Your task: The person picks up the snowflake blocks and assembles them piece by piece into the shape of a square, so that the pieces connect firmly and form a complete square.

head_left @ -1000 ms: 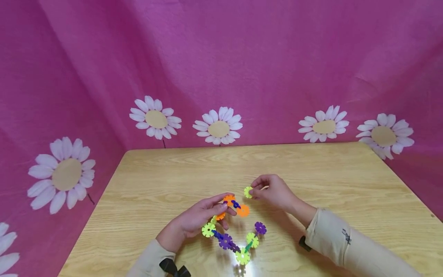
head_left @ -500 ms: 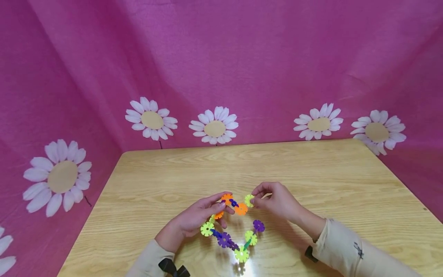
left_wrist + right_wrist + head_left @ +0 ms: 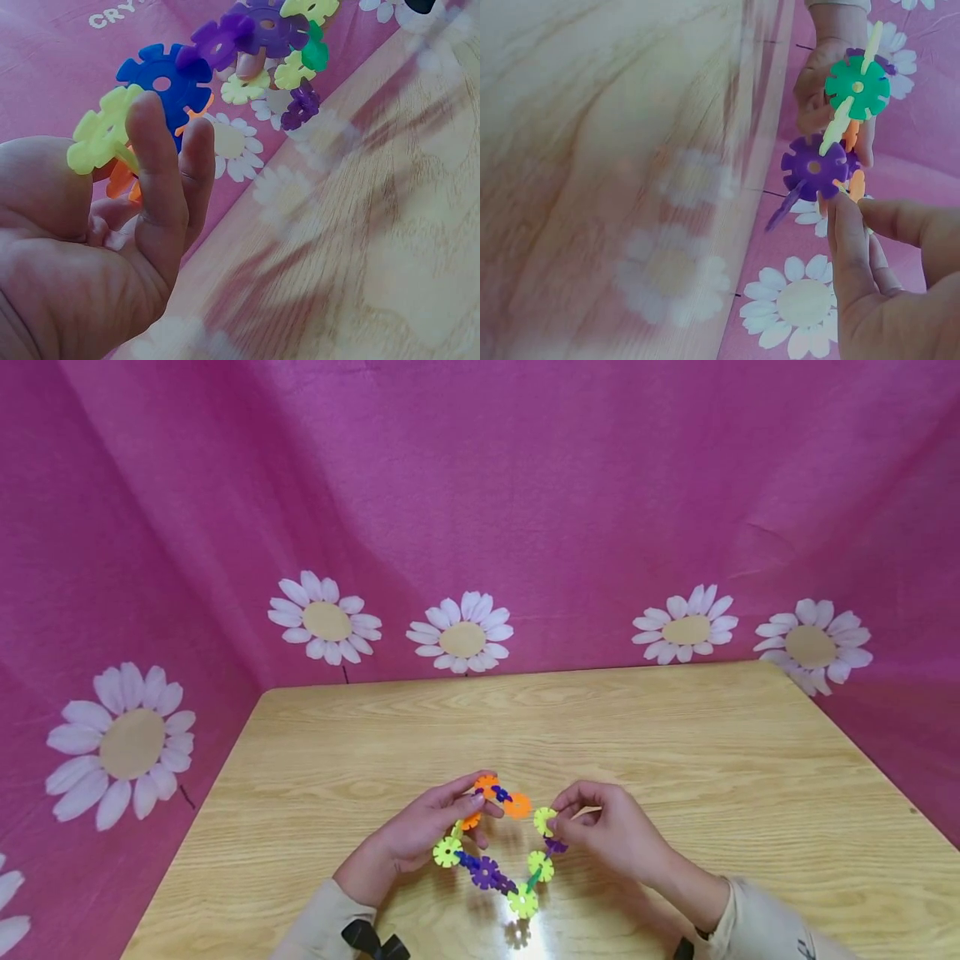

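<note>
An open ring-like chain of notched plastic interlocking discs hangs above the table. My left hand (image 3: 420, 831) holds its left side, thumb and fingers round the orange discs. In the left wrist view a yellow disc (image 3: 105, 129) and a blue disc (image 3: 163, 81) show beside those fingers. The lower stretch runs through a purple disc (image 3: 485, 872) to a lime disc (image 3: 522, 901). My right hand (image 3: 611, 831) pinches another lime disc (image 3: 543, 821) against the purple disc (image 3: 814, 166) at the chain's right end. An orange disc (image 3: 517, 806) forms the other end, a short gap away.
The wood-grain table (image 3: 360, 735) extends behind and to both sides of the hands. A pink cloth (image 3: 562, 527) printed with white daisies stands along its back and sides. Below the chain, a bright glare spot and a reflection show on the tabletop.
My right hand has come down and toward me with the lime disc, from beside the orange end to the purple end disc. The left hand keeps its hold on the chain.
</note>
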Available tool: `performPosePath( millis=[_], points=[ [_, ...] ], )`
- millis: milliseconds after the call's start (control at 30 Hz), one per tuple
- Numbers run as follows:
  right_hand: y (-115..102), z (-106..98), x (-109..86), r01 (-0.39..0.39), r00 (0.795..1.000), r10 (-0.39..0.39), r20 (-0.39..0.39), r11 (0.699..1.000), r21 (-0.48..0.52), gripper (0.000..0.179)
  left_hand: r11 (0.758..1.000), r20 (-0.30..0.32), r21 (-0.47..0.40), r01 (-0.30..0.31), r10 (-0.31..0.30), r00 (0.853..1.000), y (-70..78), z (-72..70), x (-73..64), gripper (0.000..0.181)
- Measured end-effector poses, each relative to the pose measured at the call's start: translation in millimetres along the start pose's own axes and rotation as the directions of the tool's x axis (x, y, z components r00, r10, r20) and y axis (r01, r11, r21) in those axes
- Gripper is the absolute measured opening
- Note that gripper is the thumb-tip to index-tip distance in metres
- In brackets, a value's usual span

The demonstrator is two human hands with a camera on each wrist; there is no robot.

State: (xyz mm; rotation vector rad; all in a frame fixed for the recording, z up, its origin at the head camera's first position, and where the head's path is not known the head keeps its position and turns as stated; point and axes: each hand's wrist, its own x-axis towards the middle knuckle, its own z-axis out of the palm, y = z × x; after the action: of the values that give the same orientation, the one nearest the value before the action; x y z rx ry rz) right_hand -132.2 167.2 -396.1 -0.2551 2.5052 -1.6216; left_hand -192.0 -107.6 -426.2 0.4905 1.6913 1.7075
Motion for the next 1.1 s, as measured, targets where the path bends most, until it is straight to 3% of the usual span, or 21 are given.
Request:
performPosePath(
  millis=[267,467,767,1100],
  points=[
    [-1.4,6.6,-5.5,0.025,0.999,-0.025,-0.034,1.000,0.006,0.014,1.000,0.006,0.002,-0.001,0.001,1.000,-0.3,0.1,0.0,0.055],
    [-4.1,11.8,-8.1,0.091,0.992,-0.091,-0.081,0.996,-0.014,0.013,1.000,0.002,0.000,-0.006,0.006,1.000,0.1,1.5,-0.3,0.055],
    [-2.6,20.4,-9.5,0.225,0.965,-0.232,-0.118,0.972,-0.075,0.011,1.000,0.002,-0.012,-0.007,0.007,1.000,-0.4,5.0,0.8,0.056],
    [2.1,28.1,-11.7,0.286,0.934,-0.311,-0.174,0.945,-0.156,0.012,1.000,-0.012,-0.006,-0.014,0.014,1.000,1.5,10.8,0.8,0.056]
  ],
)
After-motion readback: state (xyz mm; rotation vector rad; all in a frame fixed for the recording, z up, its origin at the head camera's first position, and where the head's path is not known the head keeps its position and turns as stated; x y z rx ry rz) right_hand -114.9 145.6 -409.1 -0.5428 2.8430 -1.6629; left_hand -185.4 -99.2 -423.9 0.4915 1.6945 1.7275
